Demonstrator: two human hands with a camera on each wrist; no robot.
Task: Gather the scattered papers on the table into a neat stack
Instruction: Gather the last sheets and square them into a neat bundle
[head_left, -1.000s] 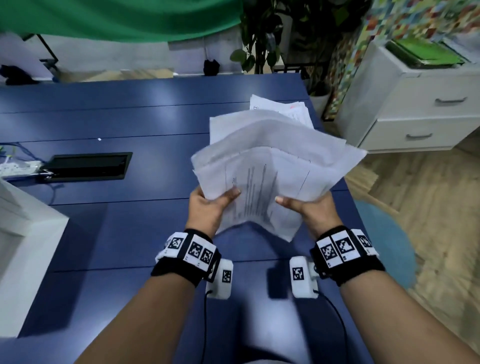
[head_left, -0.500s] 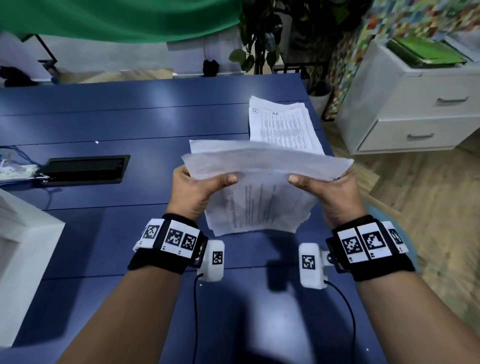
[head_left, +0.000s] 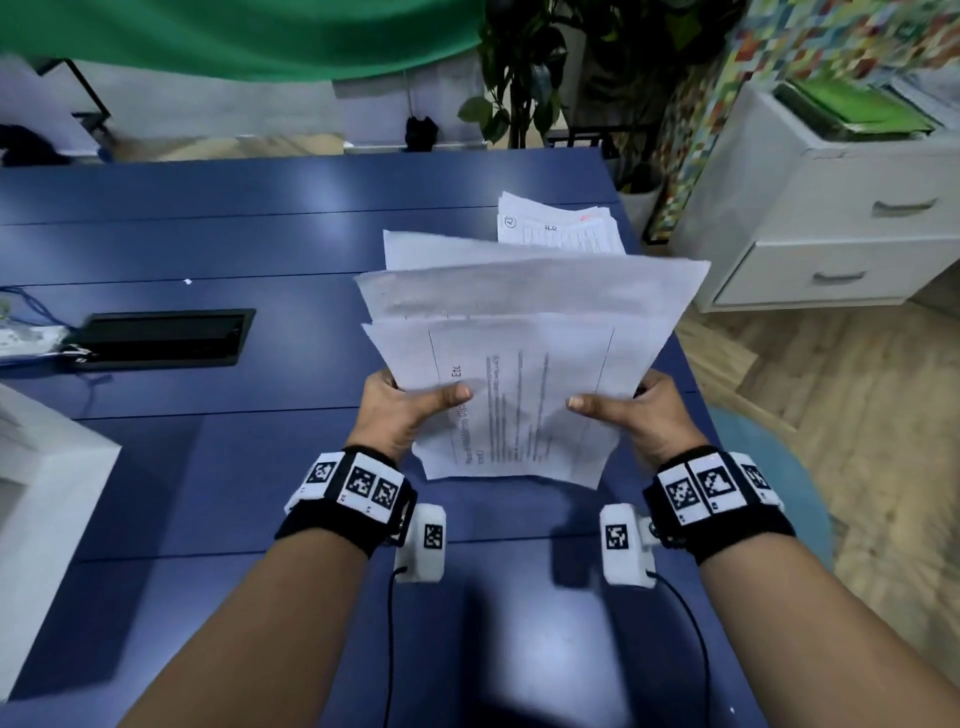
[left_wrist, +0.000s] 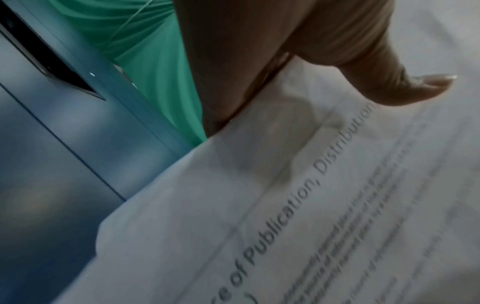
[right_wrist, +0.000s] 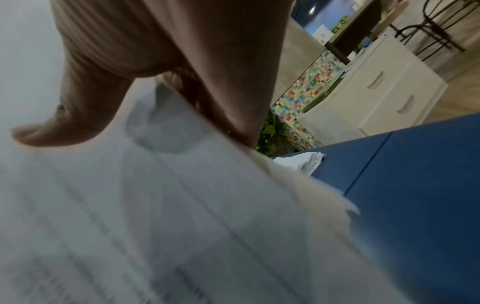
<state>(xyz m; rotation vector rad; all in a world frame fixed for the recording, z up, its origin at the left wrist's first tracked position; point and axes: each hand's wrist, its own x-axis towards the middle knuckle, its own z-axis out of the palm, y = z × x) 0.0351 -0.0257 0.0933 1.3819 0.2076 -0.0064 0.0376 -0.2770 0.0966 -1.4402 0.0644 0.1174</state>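
Blue planks are making up the tabletop (head_left: 218, 249) I am looking down on, with a black cable hatch (head_left: 161, 338) set flush into it on my left and a white power strip (head_left: 26, 340) lying just beside that hatch. Beyond the far edge a green backdrop cloth (head_left: 234, 36) is hanging, a leafy potted plant (head_left: 514, 67) is standing by a wall of small coloured tiles (head_left: 810, 47), and a white drawer cabinet (head_left: 841, 218) is sitting on the wooden floor to my right with green folders (head_left: 852, 109) on top. A white box (head_left: 36, 499) is filling the near left corner.

Both grips are holding the fanned bundle of papers (head_left: 524, 332) up off the tabletop: my left hand (head_left: 402, 413) is pinching its left edge with the thumb on top, and my right hand (head_left: 641, 415) is doing the same on the right edge. The sheets are splaying unevenly at the top. A second pile of papers (head_left: 561, 228) is lying flat near the far right corner.

On the front sheet I am reading "Etc" from the head view, and "of Publication, Distribution" from the left wrist view (left_wrist: 298, 195); the smaller lines are too blurred. The far pile is showing handwritten "H.R" and a circled mark.
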